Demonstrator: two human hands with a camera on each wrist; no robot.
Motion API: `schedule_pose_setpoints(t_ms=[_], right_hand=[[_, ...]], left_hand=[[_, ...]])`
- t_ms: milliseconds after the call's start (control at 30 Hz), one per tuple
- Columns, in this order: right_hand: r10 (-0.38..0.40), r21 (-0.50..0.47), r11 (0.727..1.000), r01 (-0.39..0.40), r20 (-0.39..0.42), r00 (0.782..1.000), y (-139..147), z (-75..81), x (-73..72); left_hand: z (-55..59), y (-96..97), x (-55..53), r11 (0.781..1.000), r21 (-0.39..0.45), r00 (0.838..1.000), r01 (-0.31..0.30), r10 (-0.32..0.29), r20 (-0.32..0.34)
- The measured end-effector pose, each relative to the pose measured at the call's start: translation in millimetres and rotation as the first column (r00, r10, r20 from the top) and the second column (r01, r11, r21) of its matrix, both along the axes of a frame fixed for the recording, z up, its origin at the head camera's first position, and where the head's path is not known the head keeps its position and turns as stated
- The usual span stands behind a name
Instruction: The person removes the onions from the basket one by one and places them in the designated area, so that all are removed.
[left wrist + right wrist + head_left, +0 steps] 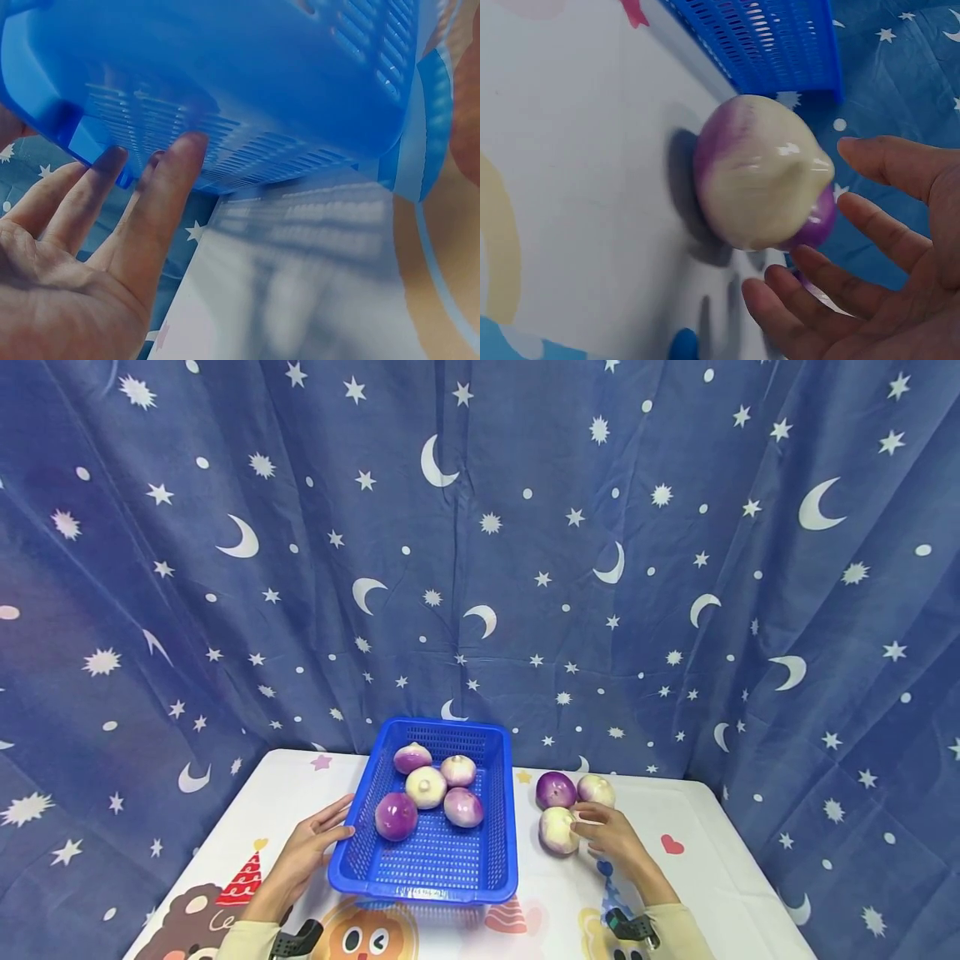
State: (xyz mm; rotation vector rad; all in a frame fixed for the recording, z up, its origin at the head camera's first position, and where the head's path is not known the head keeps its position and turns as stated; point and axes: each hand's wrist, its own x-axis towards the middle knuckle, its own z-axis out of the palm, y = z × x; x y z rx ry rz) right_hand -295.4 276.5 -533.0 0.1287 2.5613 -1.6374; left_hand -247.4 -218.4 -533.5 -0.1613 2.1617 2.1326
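Note:
A blue perforated plastic basket (423, 893) holds several shiny purple-and-white onions, one of them a purple onion (396, 817) near its left wall. My left hand (307, 847) is at the basket's left side, fingers extended and thumb at the rim; in the left wrist view the fingertips (191, 142) overlap the slotted wall. To the right of the basket lie three more onions. Beside the front one, a whitish onion (761, 176) with a purple patch, my right hand (611, 839) has its fingers spread. A purple onion (556, 791) and a pale onion (597, 788) sit just behind.
The white tablecloth (720, 860) carries cartoon prints, including a bear (187, 927) and a red heart (672, 844). A blue curtain (525, 568) with moons and stars hangs directly behind the table and along both sides.

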Motion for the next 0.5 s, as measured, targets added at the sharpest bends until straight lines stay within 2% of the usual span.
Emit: schedule_pose_setpoints(t_ms=[233,433,500], right_hand=[[-0.017,0.071,0.997,0.024,-0.097,0.995,2.0,19.9,6.1],[-0.008,0.042,0.999,0.013,-0.126,0.992,-5.8,40.2,9.9],[0.022,0.019,1.0,-0.019,-0.143,0.99,-9.6,47.0,12.2]], left_hand=[[0.9,0.9,0.2,1.0,-0.003,1.0,-0.003,0.003,0.009],[1.1,0.2,0.0,1.0,0.009,1.0,0.0,0.0,0.009],[0.8,0.0,-0.1,1.0,0.01,1.0,0.002,-0.002,0.008]])
